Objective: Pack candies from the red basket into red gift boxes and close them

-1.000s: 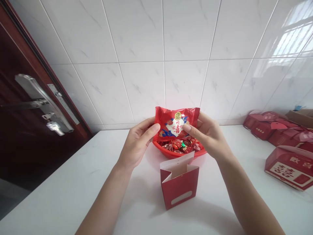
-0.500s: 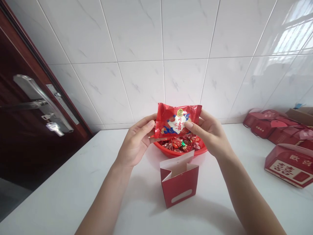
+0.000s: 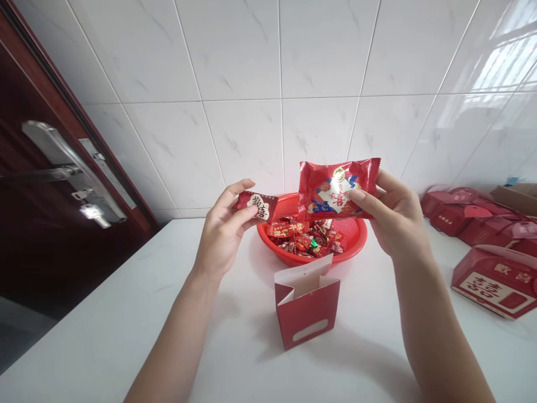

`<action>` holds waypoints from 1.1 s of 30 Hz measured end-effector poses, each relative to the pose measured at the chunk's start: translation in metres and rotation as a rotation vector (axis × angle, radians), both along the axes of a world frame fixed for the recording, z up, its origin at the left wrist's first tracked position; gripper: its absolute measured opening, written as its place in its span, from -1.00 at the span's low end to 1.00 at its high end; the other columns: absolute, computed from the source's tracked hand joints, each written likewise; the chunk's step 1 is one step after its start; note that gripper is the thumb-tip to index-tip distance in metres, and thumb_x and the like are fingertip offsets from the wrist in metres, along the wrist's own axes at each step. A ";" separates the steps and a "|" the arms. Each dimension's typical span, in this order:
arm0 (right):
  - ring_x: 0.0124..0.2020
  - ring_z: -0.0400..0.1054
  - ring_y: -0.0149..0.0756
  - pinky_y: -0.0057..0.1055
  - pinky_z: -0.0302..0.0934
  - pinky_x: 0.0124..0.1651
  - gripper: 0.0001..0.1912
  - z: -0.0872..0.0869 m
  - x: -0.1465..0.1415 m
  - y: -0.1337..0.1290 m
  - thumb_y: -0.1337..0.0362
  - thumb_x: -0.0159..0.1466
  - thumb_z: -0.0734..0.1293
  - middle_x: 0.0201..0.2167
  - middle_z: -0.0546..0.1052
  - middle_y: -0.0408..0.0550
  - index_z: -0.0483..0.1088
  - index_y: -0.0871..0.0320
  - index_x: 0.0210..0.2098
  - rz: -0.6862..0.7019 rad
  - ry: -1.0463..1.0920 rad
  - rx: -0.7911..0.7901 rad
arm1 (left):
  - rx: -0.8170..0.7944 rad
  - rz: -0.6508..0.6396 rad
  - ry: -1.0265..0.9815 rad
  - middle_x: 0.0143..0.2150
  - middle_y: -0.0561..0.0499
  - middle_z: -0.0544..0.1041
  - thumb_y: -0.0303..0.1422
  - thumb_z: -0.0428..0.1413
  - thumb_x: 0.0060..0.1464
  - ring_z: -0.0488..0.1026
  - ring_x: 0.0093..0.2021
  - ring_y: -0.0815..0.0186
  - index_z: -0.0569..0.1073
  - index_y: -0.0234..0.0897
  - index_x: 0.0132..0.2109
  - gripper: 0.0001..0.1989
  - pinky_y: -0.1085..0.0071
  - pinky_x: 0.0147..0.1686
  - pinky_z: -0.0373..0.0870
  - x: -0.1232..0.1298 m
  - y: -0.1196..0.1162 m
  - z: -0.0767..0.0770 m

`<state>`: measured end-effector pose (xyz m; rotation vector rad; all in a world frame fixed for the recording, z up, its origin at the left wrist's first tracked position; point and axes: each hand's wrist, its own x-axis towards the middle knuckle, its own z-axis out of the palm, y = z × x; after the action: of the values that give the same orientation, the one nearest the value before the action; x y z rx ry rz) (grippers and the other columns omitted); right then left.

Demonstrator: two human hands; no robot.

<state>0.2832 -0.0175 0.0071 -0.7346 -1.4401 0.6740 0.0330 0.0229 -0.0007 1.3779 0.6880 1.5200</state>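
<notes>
Between the thumb and fingers of my left hand (image 3: 226,226) is a small dark-red candy packet (image 3: 259,206) with white and black lettering. My right hand (image 3: 396,215) grips a larger shiny red candy bag (image 3: 339,190) with a blue and white print, its thumb across the front. Both packets are held up in the air, apart from each other. Behind and below them stands a red plastic basket (image 3: 356,246) holding several wrapped candies (image 3: 312,240). Nearer to me, an open red paper box (image 3: 310,313) stands upright with its white top flap raised.
Several folded red gift boxes (image 3: 461,215) lie at the right, with another red box (image 3: 495,282) in front of them. A cardboard box (image 3: 516,198) sits behind. A tiled wall (image 3: 239,140) backs the white table (image 3: 159,313); a door with keys (image 3: 94,212) is at the left.
My hands have drawn apart. The larger candy bag has moved right and up with my right hand, and the small packet in my left hand now shows, along with more of the basket.
</notes>
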 end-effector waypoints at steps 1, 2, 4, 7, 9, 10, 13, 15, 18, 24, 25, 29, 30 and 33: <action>-0.12 0.60 -0.11 -0.11 0.58 -0.08 -0.77 0.000 0.000 0.000 0.13 0.33 0.45 -0.15 0.67 -0.08 0.50 -0.01 -0.04 0.011 -0.002 -0.007 | 0.024 -0.008 0.021 -0.31 0.10 0.52 -0.39 0.31 -0.04 0.49 -0.28 0.35 0.55 -0.15 -0.05 -0.65 0.39 -0.21 0.55 0.001 0.000 -0.001; -0.12 0.61 -0.11 -0.11 0.58 -0.08 -0.77 0.000 0.000 0.000 0.13 0.34 0.45 -0.15 0.67 -0.07 0.50 0.00 -0.04 0.023 -0.008 -0.018 | 0.050 -0.014 0.050 -0.29 0.09 0.53 -0.40 0.32 -0.03 0.49 -0.27 0.34 0.57 -0.16 -0.10 -0.71 0.38 -0.19 0.55 0.002 -0.001 -0.003; -0.14 0.61 -0.12 -0.13 0.59 -0.11 -0.77 -0.001 0.000 0.001 0.12 0.34 0.45 -0.15 0.67 -0.07 0.50 0.01 -0.04 0.041 -0.026 -0.039 | 0.087 -0.014 0.114 -0.25 0.04 0.56 -0.39 0.29 0.01 0.50 -0.26 0.31 0.60 -0.21 -0.21 -0.85 0.35 -0.16 0.55 0.005 -0.002 -0.005; -0.17 0.62 -0.13 -0.16 0.59 -0.15 -0.75 -0.002 -0.001 0.002 0.10 0.33 0.45 -0.17 0.67 -0.06 0.50 0.03 -0.05 0.065 -0.050 -0.050 | 0.072 0.000 0.166 -0.21 -0.04 0.60 -0.37 0.25 0.05 0.52 -0.21 0.24 0.66 -0.25 -0.28 -0.90 0.31 -0.13 0.54 0.007 -0.003 -0.008; -0.19 0.62 -0.14 -0.18 0.59 -0.17 -0.75 -0.001 -0.002 0.001 0.10 0.32 0.46 -0.18 0.67 -0.05 0.50 0.04 -0.06 0.079 -0.055 -0.055 | 0.044 0.005 0.177 -0.17 -0.06 0.63 -0.36 0.24 0.07 0.54 -0.18 0.22 0.68 -0.24 -0.24 -0.86 0.30 -0.10 0.53 0.009 -0.005 -0.010; -0.19 0.62 -0.14 -0.19 0.59 -0.17 -0.75 -0.001 -0.002 0.001 0.11 0.32 0.46 -0.19 0.67 -0.05 0.50 0.05 -0.07 0.084 -0.057 -0.063 | 0.036 -0.005 0.188 -0.15 -0.06 0.64 -0.34 0.24 0.09 0.55 -0.15 0.21 0.69 -0.23 -0.21 -0.85 0.30 -0.08 0.53 0.009 -0.005 -0.010; -0.20 0.61 -0.15 -0.22 0.58 -0.19 -0.75 0.000 -0.004 -0.001 0.11 0.31 0.47 -0.21 0.66 -0.04 0.50 0.08 -0.10 0.106 -0.055 -0.098 | 0.033 -0.084 0.222 -0.10 -0.07 0.65 -0.25 0.24 0.17 0.56 -0.06 0.16 0.69 -0.22 -0.14 -0.80 0.28 -0.02 0.52 0.012 -0.008 -0.011; -0.23 0.60 -0.17 -0.25 0.57 -0.24 -0.74 -0.001 -0.005 -0.001 0.10 0.30 0.48 -0.24 0.65 -0.04 0.50 0.10 -0.11 0.113 -0.062 -0.115 | 0.039 -0.155 0.233 -0.07 -0.09 0.65 -0.19 0.22 0.21 0.56 -0.02 0.13 0.69 -0.23 -0.15 -0.76 0.25 0.01 0.53 0.014 -0.011 -0.012; -0.28 0.59 -0.20 -0.28 0.55 -0.29 -0.71 -0.002 -0.007 0.001 0.06 0.28 0.49 -0.29 0.63 -0.06 0.49 0.10 -0.14 0.100 -0.093 -0.099 | 0.029 -0.232 0.237 -0.12 -0.09 0.65 -0.12 0.24 0.20 0.57 -0.06 0.11 0.68 -0.25 -0.23 -0.72 0.22 -0.04 0.57 0.015 -0.014 -0.011; -0.30 0.57 -0.21 -0.30 0.52 -0.34 -0.72 -0.002 -0.007 0.001 0.04 0.29 0.48 -0.32 0.62 -0.08 0.49 0.08 -0.16 0.070 -0.139 -0.081 | -0.033 -0.346 0.301 -0.20 -0.10 0.63 -0.10 0.26 0.18 0.58 -0.13 0.12 0.65 -0.26 -0.30 -0.70 0.22 -0.14 0.62 0.012 -0.015 -0.006; -0.29 0.57 -0.20 -0.29 0.52 -0.33 -0.73 -0.002 -0.006 0.001 0.05 0.29 0.48 -0.31 0.62 -0.08 0.49 0.07 -0.16 0.067 -0.139 -0.079 | -0.032 -0.350 0.320 -0.17 -0.11 0.64 -0.12 0.27 0.18 0.58 -0.11 0.12 0.67 -0.25 -0.26 -0.73 0.22 -0.13 0.62 0.010 -0.015 -0.005; -0.32 0.56 -0.22 -0.27 0.54 -0.30 -0.75 0.000 0.001 -0.001 0.08 0.29 0.49 -0.32 0.62 -0.10 0.52 0.05 -0.13 0.051 -0.141 -0.062 | -0.039 -0.335 0.368 0.02 -0.10 0.63 -0.25 0.32 0.14 0.57 -0.02 0.12 0.69 -0.16 -0.04 -0.75 0.29 -0.10 0.58 -0.001 -0.011 -0.003; -0.34 0.55 -0.24 -0.28 0.53 -0.31 -0.76 0.001 0.003 -0.002 0.08 0.28 0.49 -0.33 0.61 -0.11 0.53 0.05 -0.14 0.053 -0.143 -0.057 | -0.044 -0.322 0.377 0.05 -0.09 0.63 -0.28 0.32 0.13 0.57 -0.01 0.12 0.68 -0.14 -0.02 -0.74 0.31 -0.09 0.58 -0.004 -0.010 -0.002; -0.39 0.51 -0.28 -0.30 0.51 -0.33 -0.79 0.003 0.009 -0.003 0.09 0.26 0.51 -0.36 0.59 -0.12 0.55 0.05 -0.19 0.048 -0.170 -0.046 | -0.050 -0.275 0.400 0.06 -0.09 0.63 -0.35 0.30 0.11 0.58 -0.06 0.16 0.68 -0.12 0.00 -0.71 0.32 -0.10 0.56 -0.011 -0.009 0.000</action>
<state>0.2925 -0.0205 0.0104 -0.8108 -1.6066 0.6969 0.0218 0.0144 -0.0012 1.6817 0.7360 1.0160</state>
